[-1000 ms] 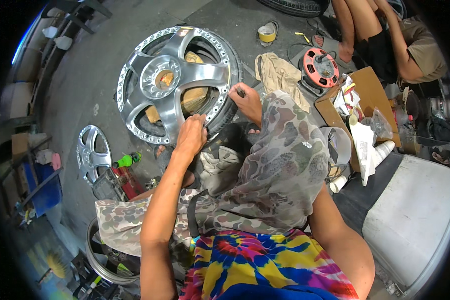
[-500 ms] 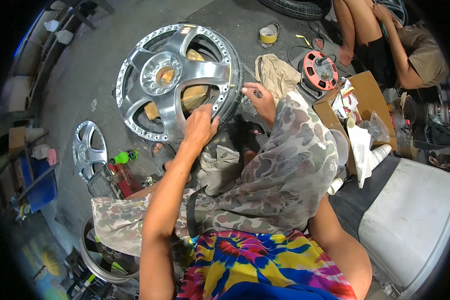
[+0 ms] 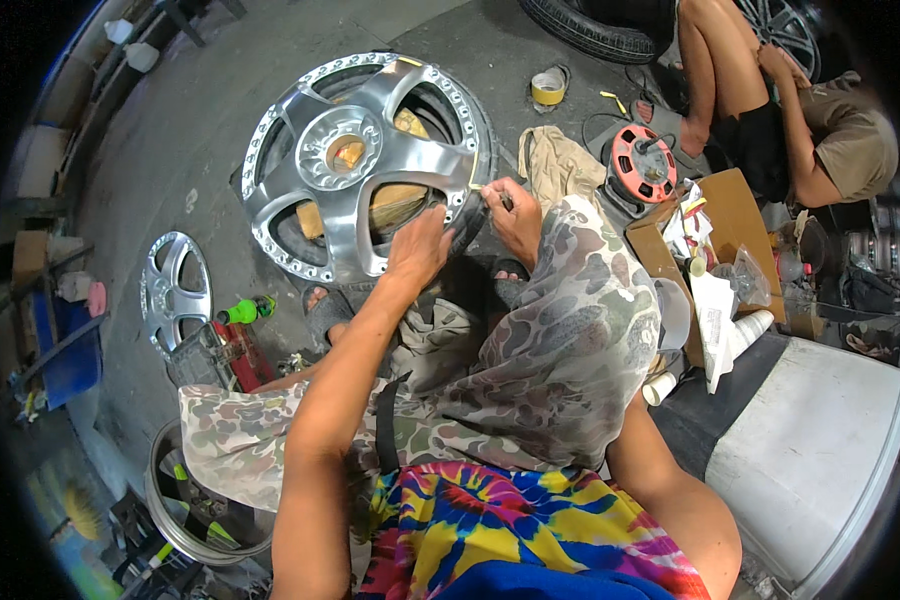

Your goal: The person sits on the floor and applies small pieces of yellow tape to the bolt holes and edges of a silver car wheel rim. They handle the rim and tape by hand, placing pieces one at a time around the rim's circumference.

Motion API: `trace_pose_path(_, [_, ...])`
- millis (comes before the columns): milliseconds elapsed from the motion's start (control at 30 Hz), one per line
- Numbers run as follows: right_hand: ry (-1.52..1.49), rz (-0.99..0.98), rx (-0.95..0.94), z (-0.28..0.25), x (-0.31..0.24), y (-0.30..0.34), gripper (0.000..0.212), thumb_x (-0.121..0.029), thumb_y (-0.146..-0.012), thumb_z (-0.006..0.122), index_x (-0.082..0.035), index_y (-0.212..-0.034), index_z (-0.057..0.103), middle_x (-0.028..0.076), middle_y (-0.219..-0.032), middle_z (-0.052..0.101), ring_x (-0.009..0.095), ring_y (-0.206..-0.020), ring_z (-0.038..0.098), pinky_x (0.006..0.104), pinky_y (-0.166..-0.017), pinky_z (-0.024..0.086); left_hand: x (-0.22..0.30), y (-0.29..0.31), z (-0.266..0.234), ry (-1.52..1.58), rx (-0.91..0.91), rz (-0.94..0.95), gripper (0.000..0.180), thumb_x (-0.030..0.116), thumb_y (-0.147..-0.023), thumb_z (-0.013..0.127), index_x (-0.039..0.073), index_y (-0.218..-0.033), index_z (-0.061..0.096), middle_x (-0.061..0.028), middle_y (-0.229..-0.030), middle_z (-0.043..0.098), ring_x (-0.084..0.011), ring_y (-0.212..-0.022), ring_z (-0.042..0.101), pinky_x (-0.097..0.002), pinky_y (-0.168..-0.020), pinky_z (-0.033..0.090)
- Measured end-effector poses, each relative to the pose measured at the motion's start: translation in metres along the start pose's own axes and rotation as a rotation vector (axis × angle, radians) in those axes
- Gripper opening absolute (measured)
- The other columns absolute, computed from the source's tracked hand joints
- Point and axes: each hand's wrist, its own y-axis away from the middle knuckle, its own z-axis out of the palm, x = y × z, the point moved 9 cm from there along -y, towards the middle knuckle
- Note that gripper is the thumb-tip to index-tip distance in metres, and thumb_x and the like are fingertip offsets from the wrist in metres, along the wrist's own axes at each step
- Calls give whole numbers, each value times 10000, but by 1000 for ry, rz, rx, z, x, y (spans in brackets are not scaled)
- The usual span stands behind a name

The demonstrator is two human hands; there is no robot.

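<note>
A polished five-spoke wheel face [image 3: 380,175] lies on a dark tyre, with wood blocks [image 3: 398,203] showing between its spokes. My left hand [image 3: 418,245] is closed at the near right of its rim, fingertips curled at the inner edge of the drilled lip; the thumb is mostly hidden. Just right of the rim, my right hand [image 3: 517,213] pinches what looks like the end of a narrow yellow tape strip [image 3: 475,172] that runs along the lip. Another yellow strip [image 3: 408,62] sits on the far side of the rim.
A yellow tape roll [image 3: 548,88], a beige cloth [image 3: 558,165] and a red cable reel [image 3: 642,163] lie beyond my right hand. A cardboard box [image 3: 735,225] stands right. A second wheel face [image 3: 177,290] is left. Another person [image 3: 815,150] sits at far right.
The wheel face appears turned slightly clockwise, its far yellow strip shifting right. My left hand has moved a little right along the rim. My right hand has closed in on the tape at the rim.
</note>
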Motion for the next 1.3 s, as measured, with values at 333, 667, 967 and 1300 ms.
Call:
trace_pose_path(333, [413,166,139,-86,8,20,388,-386,-1108,731,0,-1144,745,59,-954,782,166,-781,665,340,-754,536,-36,59,-60,-155,-331,101,513,232,-974,835,92,-1441,673,-209,-1240,715,-454,-1157,664,-563,-1012,529])
trace_pose_path(667, [-477,416,572,-171,90,16,463,-453,-1095,717,4,-1169,739,89,-994,795,197,-793,669,368,-786,556,-53,94,-86,-361,-473,-25,506,160,-973,802,130,-1468,702,-110,-1274,748,-348,-1326,599,-543,-1120,502])
trace_pose_path(967, [-78,83,567,-168,43,-66,475,-383,-1004,849,-16,-1290,753,73,-1117,819,186,-990,737,342,-961,563,-89,64,-212,-251,-162,-430,426,444,-1053,773,20,-1045,812,-207,-980,793,-399,-919,765,-501,-842,583])
trace_pose_path(1300, [265,79,-245,-1,-32,-128,646,-651,-911,860,-17,-1025,819,139,-902,807,267,-871,758,428,-830,583,-229,176,-185,347,-168,-1107,901,744,-1086,591,-120,-1295,740,-171,-987,792,-252,-777,781,-361,-712,648])
